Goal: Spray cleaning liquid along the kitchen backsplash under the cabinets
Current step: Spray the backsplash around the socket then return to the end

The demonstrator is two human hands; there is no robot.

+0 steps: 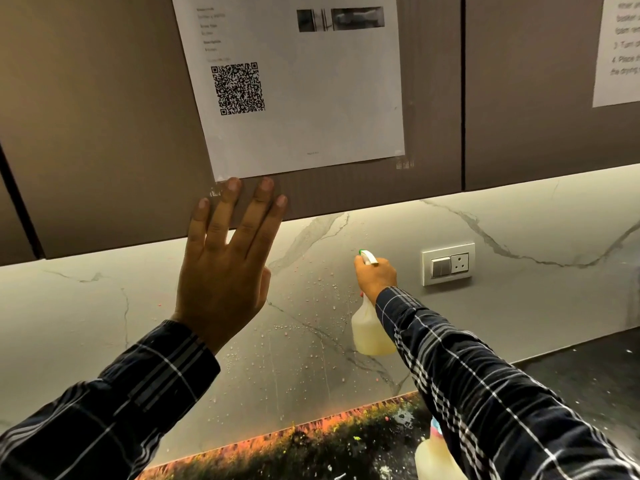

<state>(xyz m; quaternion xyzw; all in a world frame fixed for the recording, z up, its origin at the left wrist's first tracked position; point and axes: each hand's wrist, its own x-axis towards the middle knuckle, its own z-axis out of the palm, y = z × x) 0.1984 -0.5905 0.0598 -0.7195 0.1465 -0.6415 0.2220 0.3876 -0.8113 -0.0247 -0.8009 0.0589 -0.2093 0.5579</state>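
Right hand [375, 277] is gripping the light, likely slippery spray bottle [370, 332] at its neck, fingers curled; left hand [223, 275] is resting flat, fingers spread, against the cabinet [104, 133]

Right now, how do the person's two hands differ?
The left hand is open, fingers straight, up by the cabinet door; the right hand is curled round a spray bottle facing the backsplash. The left hand sits higher and nearer the camera, the right hand lower and farther. Both wear dark plaid sleeves.
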